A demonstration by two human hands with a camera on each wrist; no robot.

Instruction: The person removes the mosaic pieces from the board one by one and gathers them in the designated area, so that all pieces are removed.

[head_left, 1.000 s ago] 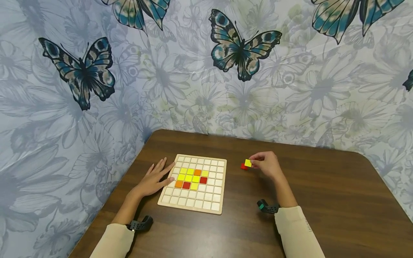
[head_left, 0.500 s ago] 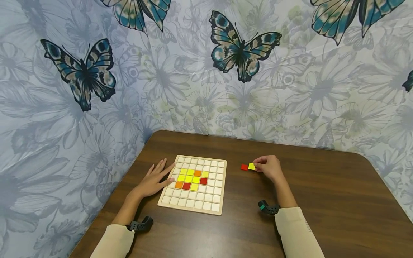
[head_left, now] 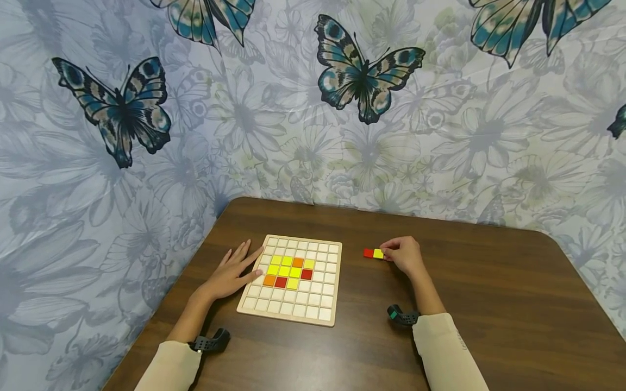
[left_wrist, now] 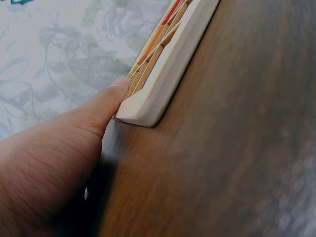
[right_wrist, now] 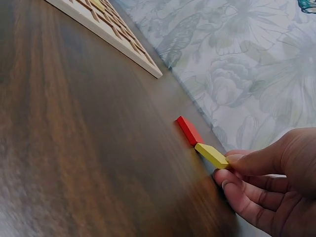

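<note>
A square wooden grid board (head_left: 315,313) lies on the table, its cells pale except for a patch of yellow, orange and red tiles in the middle. My left hand (head_left: 233,277) rests spread at the board's left edge, fingertips and thumb on its rim; the left wrist view shows the thumb (left_wrist: 111,101) at the corner. To the right of the board, my right hand (head_left: 405,254) pinches a yellow square tile (right_wrist: 212,156) between thumb and fingers. That tile meets the end of a red square tile (right_wrist: 189,131) lying on the table.
The brown wooden table (head_left: 489,282) runs back to a wall covered in butterfly and flower fabric (head_left: 440,136). A dark band with a camera sits on each wrist, one of them the right wrist band (head_left: 403,315).
My right hand lowers the yellow tile from above the red tile to the table at its right side, where the two now sit side by side. The left hand stays put.
</note>
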